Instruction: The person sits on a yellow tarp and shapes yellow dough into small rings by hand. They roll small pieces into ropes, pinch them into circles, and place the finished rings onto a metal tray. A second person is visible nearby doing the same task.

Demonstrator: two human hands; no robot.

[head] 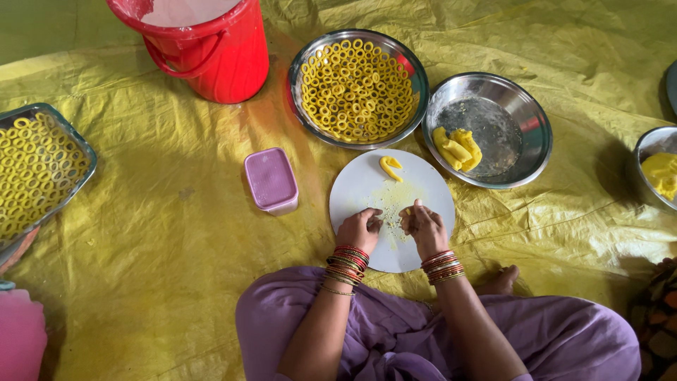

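Over the white round board, both hands' fingers pinch yellow dough

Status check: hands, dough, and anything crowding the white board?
Left hand and right hand together over the white round board, pinching a small yellow dough bit. Shaped dough piece at far edge. Pink lidded box beside, apart.
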